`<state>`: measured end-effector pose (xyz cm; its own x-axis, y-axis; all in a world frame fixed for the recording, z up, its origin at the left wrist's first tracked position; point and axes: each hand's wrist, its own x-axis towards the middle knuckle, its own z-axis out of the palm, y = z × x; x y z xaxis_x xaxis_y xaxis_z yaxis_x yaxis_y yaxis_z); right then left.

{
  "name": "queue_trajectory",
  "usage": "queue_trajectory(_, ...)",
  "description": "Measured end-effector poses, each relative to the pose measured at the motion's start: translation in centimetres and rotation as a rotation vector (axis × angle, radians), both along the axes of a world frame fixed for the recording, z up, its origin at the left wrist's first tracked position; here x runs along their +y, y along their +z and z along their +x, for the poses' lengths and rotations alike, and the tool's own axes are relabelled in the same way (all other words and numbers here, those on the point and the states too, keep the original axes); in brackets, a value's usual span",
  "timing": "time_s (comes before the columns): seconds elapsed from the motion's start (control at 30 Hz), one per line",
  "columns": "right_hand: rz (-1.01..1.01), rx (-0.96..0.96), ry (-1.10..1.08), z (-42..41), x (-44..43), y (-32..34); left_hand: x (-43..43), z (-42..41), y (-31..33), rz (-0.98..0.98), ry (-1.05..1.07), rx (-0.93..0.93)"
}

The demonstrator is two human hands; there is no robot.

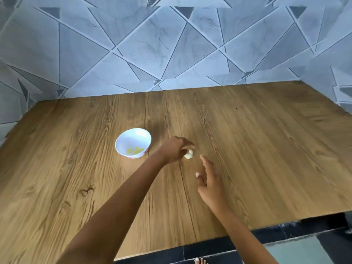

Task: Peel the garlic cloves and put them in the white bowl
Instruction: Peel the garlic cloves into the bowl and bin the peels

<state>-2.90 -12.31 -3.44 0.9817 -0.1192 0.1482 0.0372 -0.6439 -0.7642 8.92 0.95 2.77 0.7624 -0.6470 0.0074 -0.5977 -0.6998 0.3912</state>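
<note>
A white bowl [133,142] with a scalloped rim stands on the wooden table [247,149], left of centre, with a few pale yellow peeled cloves at its bottom. Just right of the bowl lies a whitish garlic piece [189,154]. My left hand [174,149] reaches over it from the left, fingers curled down around the garlic and touching it. My right hand [208,180] hovers a little nearer and to the right, fingers spread, holding nothing.
The table runs back to a grey tiled wall [171,44] with a triangle pattern. Its near right edge drops to a dark floor [285,241], where toes of a foot [200,261] show at the bottom.
</note>
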Motion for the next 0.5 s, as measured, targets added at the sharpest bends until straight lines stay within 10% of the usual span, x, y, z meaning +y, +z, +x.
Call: queue_trajectory(0.5,1.007,0.335,0.021,6.7,-3.1,2.3,-2.3,-0.9,-1.5,-0.568,0.443,0.276)
